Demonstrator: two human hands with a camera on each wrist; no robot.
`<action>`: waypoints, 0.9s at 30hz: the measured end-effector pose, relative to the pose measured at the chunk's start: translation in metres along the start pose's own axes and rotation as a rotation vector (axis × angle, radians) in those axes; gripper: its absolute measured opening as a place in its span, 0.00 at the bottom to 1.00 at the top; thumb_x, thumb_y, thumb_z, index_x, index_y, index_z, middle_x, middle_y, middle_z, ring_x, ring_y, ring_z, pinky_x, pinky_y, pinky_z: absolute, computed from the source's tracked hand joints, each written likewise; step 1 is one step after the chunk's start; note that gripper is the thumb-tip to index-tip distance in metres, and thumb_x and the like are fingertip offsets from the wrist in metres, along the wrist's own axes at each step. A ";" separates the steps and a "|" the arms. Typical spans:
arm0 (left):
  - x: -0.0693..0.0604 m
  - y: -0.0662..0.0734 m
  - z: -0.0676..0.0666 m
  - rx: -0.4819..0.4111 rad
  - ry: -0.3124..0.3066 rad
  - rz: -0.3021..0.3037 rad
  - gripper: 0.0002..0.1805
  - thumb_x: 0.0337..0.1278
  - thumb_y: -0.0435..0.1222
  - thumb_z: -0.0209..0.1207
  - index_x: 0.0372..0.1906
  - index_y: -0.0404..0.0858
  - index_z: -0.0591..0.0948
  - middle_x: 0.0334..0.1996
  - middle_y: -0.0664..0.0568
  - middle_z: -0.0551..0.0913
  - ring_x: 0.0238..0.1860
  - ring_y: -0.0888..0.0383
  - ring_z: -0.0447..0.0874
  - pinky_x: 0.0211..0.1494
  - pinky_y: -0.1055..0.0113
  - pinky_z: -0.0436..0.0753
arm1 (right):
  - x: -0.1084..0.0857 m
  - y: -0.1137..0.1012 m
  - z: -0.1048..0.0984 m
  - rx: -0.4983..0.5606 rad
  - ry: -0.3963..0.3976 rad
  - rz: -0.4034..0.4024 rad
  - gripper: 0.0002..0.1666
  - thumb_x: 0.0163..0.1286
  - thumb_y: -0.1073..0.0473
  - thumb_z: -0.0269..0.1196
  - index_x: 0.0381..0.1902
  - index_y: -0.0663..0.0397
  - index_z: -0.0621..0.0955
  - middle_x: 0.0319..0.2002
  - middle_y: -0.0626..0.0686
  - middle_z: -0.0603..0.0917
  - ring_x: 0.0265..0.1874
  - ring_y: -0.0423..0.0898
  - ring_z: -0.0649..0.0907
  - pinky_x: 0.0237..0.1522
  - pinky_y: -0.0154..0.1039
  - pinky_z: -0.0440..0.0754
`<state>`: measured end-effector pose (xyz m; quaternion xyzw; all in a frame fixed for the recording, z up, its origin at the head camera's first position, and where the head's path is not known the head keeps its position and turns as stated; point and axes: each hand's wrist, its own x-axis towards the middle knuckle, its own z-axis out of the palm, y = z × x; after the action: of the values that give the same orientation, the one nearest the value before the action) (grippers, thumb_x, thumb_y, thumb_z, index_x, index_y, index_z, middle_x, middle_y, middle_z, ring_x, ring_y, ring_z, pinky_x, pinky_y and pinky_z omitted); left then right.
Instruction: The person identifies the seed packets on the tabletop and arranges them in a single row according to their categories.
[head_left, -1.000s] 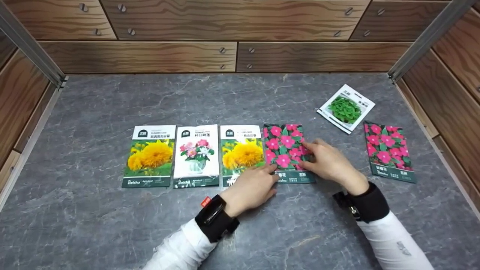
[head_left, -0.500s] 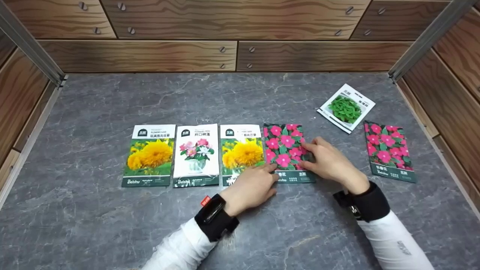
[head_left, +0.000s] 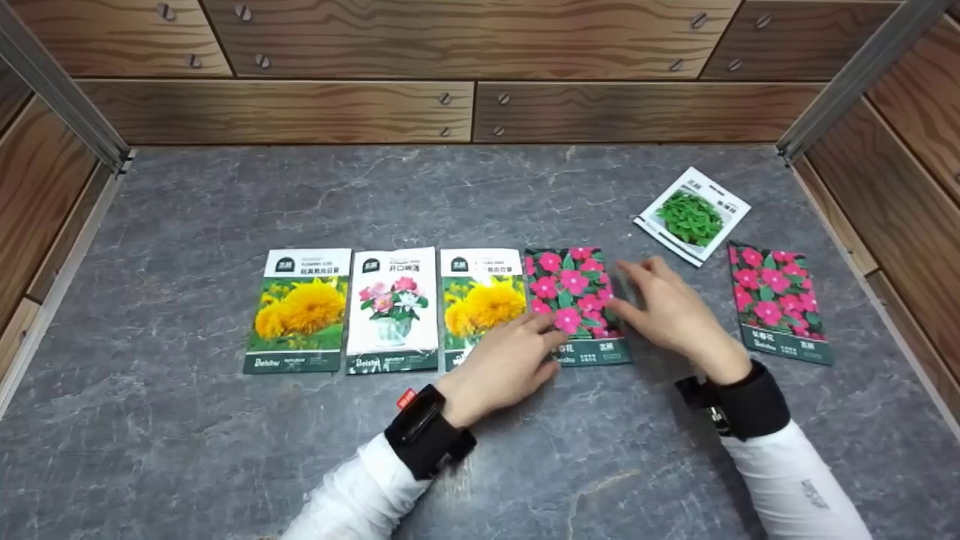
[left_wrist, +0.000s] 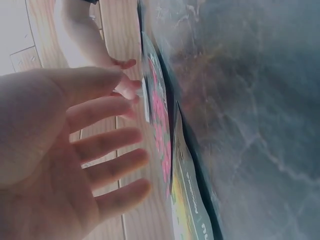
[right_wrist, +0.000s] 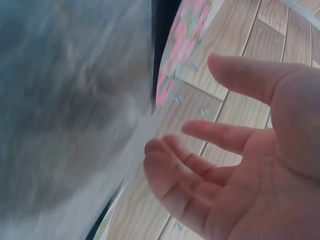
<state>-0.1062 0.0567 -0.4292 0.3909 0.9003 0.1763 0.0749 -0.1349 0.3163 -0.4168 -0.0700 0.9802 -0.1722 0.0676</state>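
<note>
Just right of frame centre, a rectangular packet printed with pink flowers above a dark green band (head_left: 574,281) lies on the grey marbled tabletop (head_left: 225,450). The left hand (head_left: 504,365), fingers extended, overlaps its lower left, contact unclear; the right hand (head_left: 670,315), spread wide, has its thumb at the right edge.

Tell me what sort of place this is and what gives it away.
Probably a purpose-built work booth, not an ordinary room: a grey marbled work surface is closed in on three visible sides by wood-patterned panels, with metal posts at the two far corners.
</note>
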 end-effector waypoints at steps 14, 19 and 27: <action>0.005 -0.012 -0.003 -0.208 0.183 -0.080 0.23 0.78 0.43 0.59 0.70 0.39 0.80 0.73 0.43 0.79 0.73 0.47 0.79 0.75 0.54 0.82 | 0.027 0.053 -0.018 -0.111 -0.082 0.137 0.52 0.78 0.44 0.59 0.81 0.75 0.52 0.78 0.85 0.48 0.75 0.85 0.55 0.75 0.79 0.60; 0.008 -0.014 -0.009 -0.232 0.201 -0.094 0.23 0.77 0.44 0.59 0.69 0.38 0.80 0.72 0.42 0.79 0.73 0.46 0.80 0.74 0.52 0.82 | 0.043 0.065 -0.026 -0.136 -0.135 0.180 0.51 0.79 0.45 0.56 0.81 0.75 0.50 0.78 0.86 0.46 0.76 0.86 0.52 0.76 0.79 0.58; 0.015 -0.016 -0.018 -0.245 0.243 -0.107 0.23 0.76 0.42 0.60 0.69 0.38 0.80 0.70 0.42 0.81 0.68 0.45 0.83 0.68 0.53 0.87 | 0.058 0.074 -0.030 -0.138 -0.214 0.190 0.50 0.80 0.44 0.53 0.80 0.78 0.53 0.77 0.87 0.46 0.76 0.85 0.53 0.79 0.76 0.55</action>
<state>-0.1323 0.0529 -0.4186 0.3063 0.8939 0.3265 0.0220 -0.2052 0.3854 -0.4207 0.0008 0.9791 -0.0887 0.1829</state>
